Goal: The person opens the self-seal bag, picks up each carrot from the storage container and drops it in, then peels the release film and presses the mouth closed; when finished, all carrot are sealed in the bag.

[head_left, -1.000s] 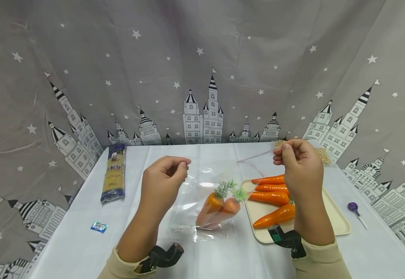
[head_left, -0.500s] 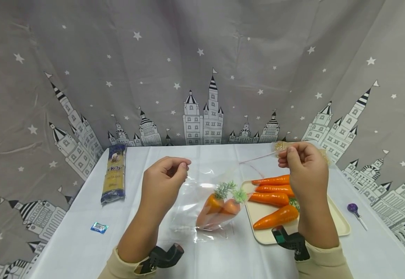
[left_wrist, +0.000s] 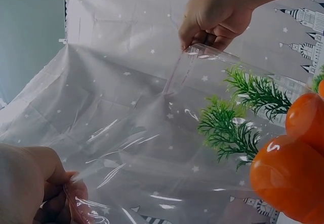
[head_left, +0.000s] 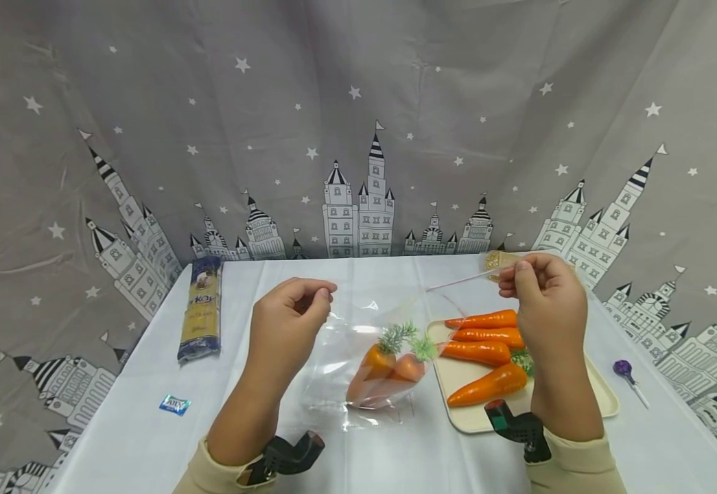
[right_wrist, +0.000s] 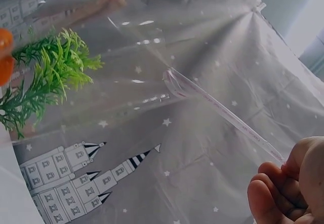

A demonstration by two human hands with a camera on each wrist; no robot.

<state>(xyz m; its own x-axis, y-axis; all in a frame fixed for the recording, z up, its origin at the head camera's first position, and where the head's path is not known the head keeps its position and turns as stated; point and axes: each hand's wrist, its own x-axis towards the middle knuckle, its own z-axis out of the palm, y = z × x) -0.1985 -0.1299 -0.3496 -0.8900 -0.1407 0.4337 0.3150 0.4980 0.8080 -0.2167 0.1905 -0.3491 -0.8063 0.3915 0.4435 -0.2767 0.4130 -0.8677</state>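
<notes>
A clear plastic zip bag (head_left: 358,343) hangs over the white table (head_left: 148,425) with two orange carrots (head_left: 385,367) and their green tops inside. My left hand (head_left: 299,309) pinches the bag's left top corner (left_wrist: 76,193). My right hand (head_left: 540,291) pinches the right top corner, stretching the pink zip strip (head_left: 457,281) taut. In the left wrist view the carrots (left_wrist: 293,168) and green tops (left_wrist: 238,117) fill the right side. The right wrist view shows the zip strip (right_wrist: 223,110) running to my fingers (right_wrist: 291,183).
A cream tray (head_left: 599,394) at the right holds several more carrots (head_left: 484,343). A spaghetti packet (head_left: 200,309) lies at the back left, a small blue sachet (head_left: 175,404) at the front left, a purple lollipop (head_left: 626,370) at the right. A star-and-castle curtain (head_left: 358,137) hangs behind.
My right hand has drifted a little to the right, pulling the bag's mouth wider and tauter. The left hand and the carrots have stayed put.
</notes>
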